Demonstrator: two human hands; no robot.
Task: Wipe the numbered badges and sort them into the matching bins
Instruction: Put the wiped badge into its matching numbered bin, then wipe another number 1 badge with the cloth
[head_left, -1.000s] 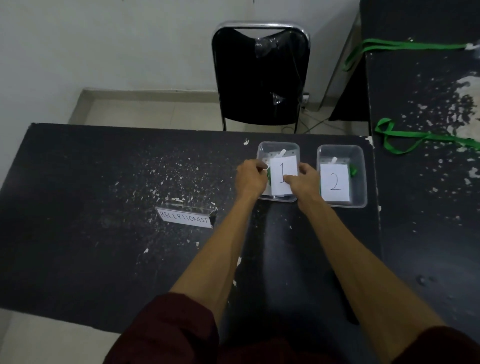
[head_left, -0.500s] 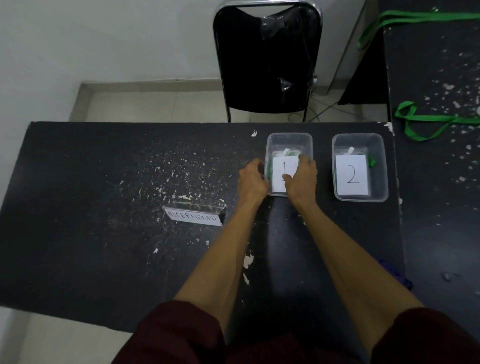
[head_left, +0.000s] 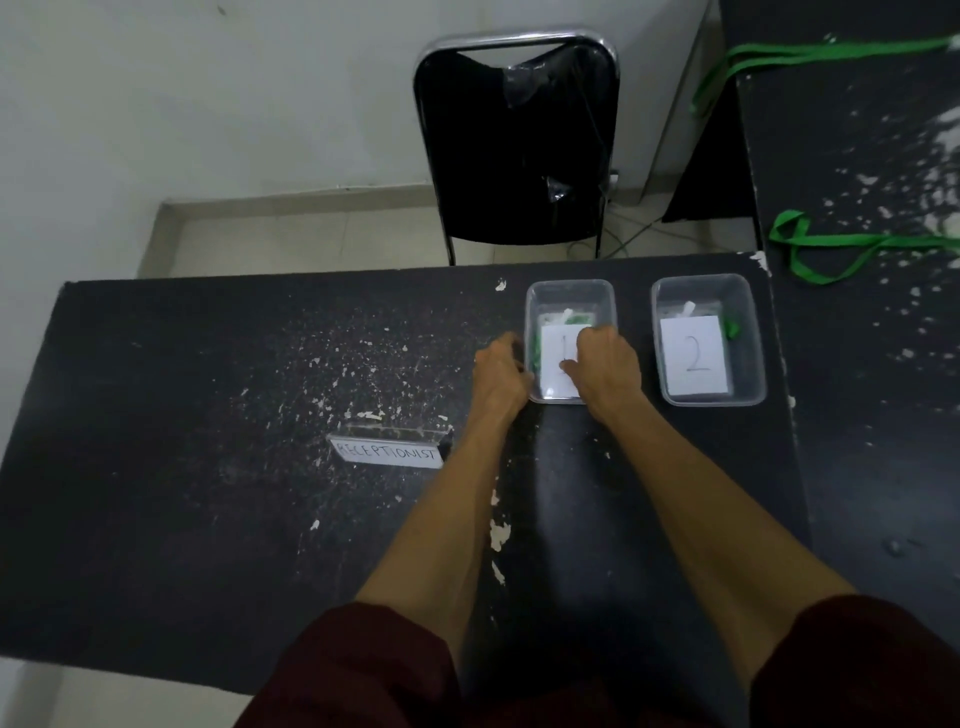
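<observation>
**Badge 1 going into bin 1, both hands at the bin**

The table (head_left: 208, 467) carries two clear bins near its far right corner, apart from each other. Bin 1 (head_left: 571, 292) is on the left and bin 2 (head_left: 759, 364) on the right. Bin 2 already holds badge 2 (head_left: 693, 361), lying flat with its number up.

What could go wrong starts with the bin itself. It looks light, and a downward push from a hand inside could slide or tip it unless it is steadied. The left hand (head_left: 498, 374) sits against its left wall with fingers curled, but I cannot tell whether it grips the rim, the strap or nothing.

The next risk is the green lanyard (head_left: 535, 349) bunched along that wall. If it snags a finger as the hand lifts out, it would likely drag the card back up. Bunched beneath, it could leave the card propped at a slant.

Badge 1 (head_left: 553, 376) lies inside bin 1, towards its near end, number up. It is directly under the right hand (head_left: 605, 364). The fingers curl over the card's far edge and right half, and the thumb presses its face, so the hand appears to hold it. Only the card's left strip and near corner show.
</observation>
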